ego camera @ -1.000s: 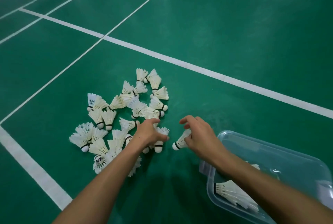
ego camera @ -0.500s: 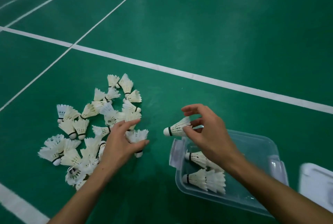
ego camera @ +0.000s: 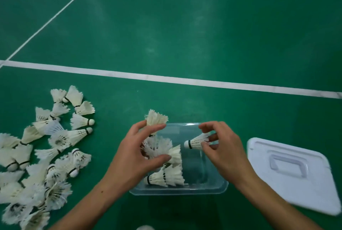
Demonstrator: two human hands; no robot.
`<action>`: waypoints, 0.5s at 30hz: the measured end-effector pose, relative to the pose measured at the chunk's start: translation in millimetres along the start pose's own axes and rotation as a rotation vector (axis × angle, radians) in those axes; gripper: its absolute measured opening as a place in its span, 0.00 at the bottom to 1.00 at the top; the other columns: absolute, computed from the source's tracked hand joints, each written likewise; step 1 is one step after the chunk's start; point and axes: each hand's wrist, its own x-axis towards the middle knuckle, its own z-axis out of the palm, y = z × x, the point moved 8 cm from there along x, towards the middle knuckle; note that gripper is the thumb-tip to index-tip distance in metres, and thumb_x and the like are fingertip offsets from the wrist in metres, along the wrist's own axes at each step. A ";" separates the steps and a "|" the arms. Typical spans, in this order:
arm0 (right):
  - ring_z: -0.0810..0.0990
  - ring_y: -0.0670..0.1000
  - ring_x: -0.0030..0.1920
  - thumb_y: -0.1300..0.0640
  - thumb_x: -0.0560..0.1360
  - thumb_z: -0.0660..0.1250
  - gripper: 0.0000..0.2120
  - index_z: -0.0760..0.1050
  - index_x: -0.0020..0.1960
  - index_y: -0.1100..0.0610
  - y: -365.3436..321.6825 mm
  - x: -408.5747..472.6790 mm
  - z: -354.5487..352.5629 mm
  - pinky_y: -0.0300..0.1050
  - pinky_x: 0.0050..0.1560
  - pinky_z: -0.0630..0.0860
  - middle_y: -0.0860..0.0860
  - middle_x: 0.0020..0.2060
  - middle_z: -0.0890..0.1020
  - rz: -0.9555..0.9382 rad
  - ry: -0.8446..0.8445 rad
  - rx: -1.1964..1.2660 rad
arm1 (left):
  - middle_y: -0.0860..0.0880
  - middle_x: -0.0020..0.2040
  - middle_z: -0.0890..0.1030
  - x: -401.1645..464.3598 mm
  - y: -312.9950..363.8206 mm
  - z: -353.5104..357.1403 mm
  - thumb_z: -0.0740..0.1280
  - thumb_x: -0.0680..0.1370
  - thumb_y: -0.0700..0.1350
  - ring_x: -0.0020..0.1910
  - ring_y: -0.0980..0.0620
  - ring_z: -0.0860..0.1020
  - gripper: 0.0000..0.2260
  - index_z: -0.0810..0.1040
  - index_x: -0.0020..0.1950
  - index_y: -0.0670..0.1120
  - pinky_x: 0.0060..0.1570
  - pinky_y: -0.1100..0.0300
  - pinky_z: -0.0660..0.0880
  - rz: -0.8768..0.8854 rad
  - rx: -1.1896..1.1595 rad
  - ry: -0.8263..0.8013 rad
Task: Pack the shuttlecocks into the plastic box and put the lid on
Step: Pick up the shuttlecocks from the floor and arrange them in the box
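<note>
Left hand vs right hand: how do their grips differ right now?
The left hand holds several shuttlecocks at once, one sticking up past its fingers; the right hand pinches a single shuttlecock by the feathers, cork pointing left. The left hand is over the box's left side, above the shuttlecocks already inside; the right is over its bare right side. Both hover above the plastic box.

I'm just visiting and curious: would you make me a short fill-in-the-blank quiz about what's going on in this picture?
1. The right hand pinches one shuttlecock over the clear plastic ____.
2. The white lid lies on the floor to the ____ of the box.
3. The pile of loose shuttlecocks lies on the ____ court floor.
4. The left hand holds ____ shuttlecocks.

Missing words: box; right; green; several
</note>
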 end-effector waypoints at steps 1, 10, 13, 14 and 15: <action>0.80 0.41 0.51 0.68 0.75 0.73 0.21 0.77 0.62 0.48 3.2 -2.9 3.6 0.45 0.51 0.83 0.41 0.55 0.76 -0.011 -0.008 -0.040 | 0.60 0.75 0.68 2.2 0.0 9.9 0.82 0.67 0.58 0.72 0.74 0.63 0.33 0.73 0.68 0.73 0.70 0.55 0.69 0.001 0.006 -0.015; 0.80 0.50 0.52 0.71 0.75 0.68 0.26 0.75 0.69 0.52 19.2 -7.7 46.4 0.50 0.54 0.79 0.48 0.60 0.75 0.023 -0.102 -0.233 | 0.61 0.76 0.65 1.2 -18.6 42.6 0.81 0.68 0.59 0.72 0.67 0.64 0.34 0.71 0.70 0.73 0.68 0.61 0.65 -0.050 0.033 -0.052; 0.79 0.48 0.53 0.72 0.76 0.68 0.26 0.74 0.70 0.53 24.0 -6.1 55.6 0.46 0.54 0.79 0.49 0.61 0.74 0.043 -0.123 -0.243 | 0.61 0.77 0.65 -2.3 -26.5 42.0 0.80 0.67 0.62 0.69 0.77 0.59 0.34 0.70 0.70 0.74 0.66 0.61 0.65 -0.059 0.042 -0.051; 0.79 0.48 0.53 0.72 0.76 0.68 0.26 0.74 0.70 0.53 25.5 -5.6 58.2 0.45 0.54 0.79 0.49 0.61 0.74 0.051 -0.131 -0.245 | 0.62 0.77 0.65 -3.0 -28.6 41.7 0.80 0.67 0.62 0.69 0.80 0.57 0.34 0.70 0.70 0.74 0.66 0.61 0.66 -0.062 0.039 -0.049; 0.79 0.48 0.54 0.72 0.77 0.68 0.26 0.74 0.70 0.53 27.3 -4.7 61.1 0.45 0.55 0.79 0.49 0.61 0.74 0.058 -0.139 -0.250 | 0.62 0.77 0.65 -3.6 -30.1 41.5 0.80 0.68 0.62 0.69 0.80 0.56 0.34 0.70 0.70 0.74 0.66 0.61 0.66 -0.065 0.035 -0.049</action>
